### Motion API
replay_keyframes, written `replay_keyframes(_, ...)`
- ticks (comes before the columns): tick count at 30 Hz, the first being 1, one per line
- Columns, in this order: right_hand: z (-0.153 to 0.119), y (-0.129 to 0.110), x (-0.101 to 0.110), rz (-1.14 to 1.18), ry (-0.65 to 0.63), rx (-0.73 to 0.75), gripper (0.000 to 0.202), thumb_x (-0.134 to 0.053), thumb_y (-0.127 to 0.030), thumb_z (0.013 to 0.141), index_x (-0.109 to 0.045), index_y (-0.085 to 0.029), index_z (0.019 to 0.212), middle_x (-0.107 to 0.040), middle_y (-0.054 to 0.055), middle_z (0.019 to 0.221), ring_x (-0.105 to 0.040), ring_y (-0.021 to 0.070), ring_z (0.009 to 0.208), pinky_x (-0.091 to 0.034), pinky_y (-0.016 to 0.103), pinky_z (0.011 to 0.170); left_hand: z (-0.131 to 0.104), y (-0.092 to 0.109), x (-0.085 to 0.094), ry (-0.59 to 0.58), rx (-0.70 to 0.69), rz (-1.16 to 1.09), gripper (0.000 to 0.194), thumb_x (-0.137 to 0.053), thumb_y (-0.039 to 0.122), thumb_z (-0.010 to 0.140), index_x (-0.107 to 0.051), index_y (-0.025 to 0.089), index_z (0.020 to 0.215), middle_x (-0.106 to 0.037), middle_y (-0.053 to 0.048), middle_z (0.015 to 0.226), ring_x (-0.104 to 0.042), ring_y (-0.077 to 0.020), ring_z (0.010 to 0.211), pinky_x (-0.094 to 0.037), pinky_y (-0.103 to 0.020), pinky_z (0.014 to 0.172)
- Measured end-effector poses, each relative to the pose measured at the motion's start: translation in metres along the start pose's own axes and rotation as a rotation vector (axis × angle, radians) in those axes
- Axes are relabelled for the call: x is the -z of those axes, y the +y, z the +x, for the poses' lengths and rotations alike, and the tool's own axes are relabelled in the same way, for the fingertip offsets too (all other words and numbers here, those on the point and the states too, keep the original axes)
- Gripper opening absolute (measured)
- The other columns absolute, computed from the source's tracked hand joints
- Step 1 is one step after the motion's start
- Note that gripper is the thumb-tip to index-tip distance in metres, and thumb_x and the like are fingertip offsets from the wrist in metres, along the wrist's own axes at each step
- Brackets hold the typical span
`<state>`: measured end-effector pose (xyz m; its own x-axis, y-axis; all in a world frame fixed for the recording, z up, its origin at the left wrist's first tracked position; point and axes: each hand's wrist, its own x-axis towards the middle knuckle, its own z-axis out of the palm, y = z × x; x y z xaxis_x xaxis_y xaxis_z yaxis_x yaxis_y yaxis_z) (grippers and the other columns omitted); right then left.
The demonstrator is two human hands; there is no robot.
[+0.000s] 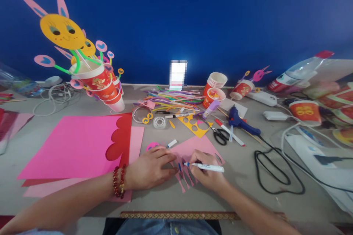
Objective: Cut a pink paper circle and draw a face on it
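Observation:
Gripped in my right hand (205,176) is a white marker (211,167) with a blue tip. That tip touches a pink paper piece with pointed strips (182,183), beside a blue mark on it. My left hand (153,169) lies flat with fingers extended, its fingertips resting on the same pink paper. Beyond both hands spreads a larger pink sheet (197,146). A white marker cap (172,143) lies just above my left fingers, next to a bright pink paper disc (153,147) that my hand partly covers.
Stacked coloured sheets (68,147) lie left. Decorated paper cups (93,77) with a yellow paper face stand behind them. Pipe cleaners (173,99) lie at the back centre. Scissors (220,136), a blue glue gun (241,123) and its black cord (256,169) are right.

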<state>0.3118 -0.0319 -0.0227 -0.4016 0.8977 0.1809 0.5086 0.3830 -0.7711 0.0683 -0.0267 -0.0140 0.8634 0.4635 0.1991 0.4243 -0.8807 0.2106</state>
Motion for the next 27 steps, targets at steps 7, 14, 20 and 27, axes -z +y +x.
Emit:
replay_keyframes(7,-0.0002,-0.0006,0.0008,0.021,-0.010,0.019,0.013,-0.047,-0.019,0.075,-0.045,-0.022,0.062,-0.049,-0.005,0.051,-0.043,0.0104,0.045,-0.032,0.022,0.049,-0.0003,0.0001,-0.0004,-0.001,0.000,0.007,0.023,-0.052,0.031,0.096,-0.063,0.027,0.115,-0.057,-0.006,0.131,-0.052,-0.0226,0.117,-0.037,-0.041,0.105)
replay_keyframes(14,-0.0022,0.0021,0.0002,0.074,-0.021,0.021,0.013,-0.047,-0.018,0.073,-0.045,-0.021,0.061,-0.049,-0.005,0.050,-0.043,0.0099,0.045,-0.032,0.022,0.048,0.0001,0.0004,0.0015,-0.003,-0.003,0.003,0.021,-0.052,0.030,0.096,-0.064,0.025,0.112,-0.057,-0.006,0.130,-0.051,-0.0231,0.118,-0.037,-0.040,0.105)
replay_keyframes(20,-0.0025,0.0032,0.0004,0.098,-0.024,0.015,0.013,-0.047,-0.016,0.070,-0.045,-0.021,0.059,-0.048,-0.005,0.049,-0.041,0.0095,0.044,-0.030,0.022,0.048,0.0001,-0.0001,0.0006,-0.006,-0.003,0.001,0.022,-0.051,0.031,0.096,-0.063,0.026,0.114,-0.056,-0.006,0.132,-0.051,-0.0227,0.119,-0.035,-0.040,0.106)
replay_keyframes(27,-0.0024,0.0042,-0.0007,0.120,-0.022,0.036,0.013,-0.046,-0.015,0.069,-0.044,-0.021,0.058,-0.048,-0.006,0.049,-0.041,0.0089,0.044,-0.030,0.021,0.047,0.0000,-0.0004,0.0009,-0.031,0.008,0.003,0.022,-0.050,0.031,0.097,-0.062,0.027,0.115,-0.056,-0.005,0.132,-0.050,-0.0223,0.119,-0.034,-0.039,0.107)
